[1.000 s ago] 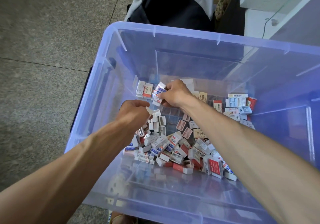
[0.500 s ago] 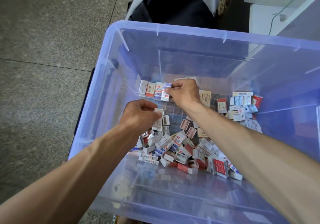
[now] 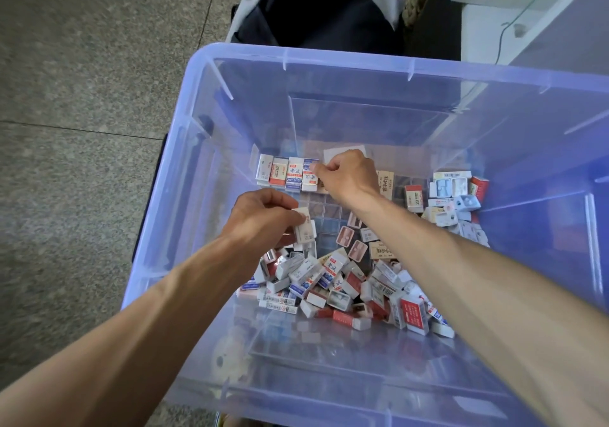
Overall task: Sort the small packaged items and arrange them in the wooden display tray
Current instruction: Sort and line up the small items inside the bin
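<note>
Reaching into a clear plastic storage bin (image 3: 197,123), a person's right hand (image 3: 346,176) pinches the last of 4 small boxed erasers standing in a row (image 3: 286,173) against the far left corner. The left hand (image 3: 263,215) grips a white eraser box (image 3: 304,225), possibly with more beneath. A loose pile of eraser and sharpener packs (image 3: 346,285) covers the gridded tray (image 3: 326,209) on the bin floor.

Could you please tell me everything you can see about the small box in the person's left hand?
The small box is a white rectangular packet, seemingly card, with reddish print on one face too small to read. The left hand pinches it between thumb and curled fingers, which cover part of it. It is held tilted, above the loose pile of packets inside the clear plastic bin.
</note>
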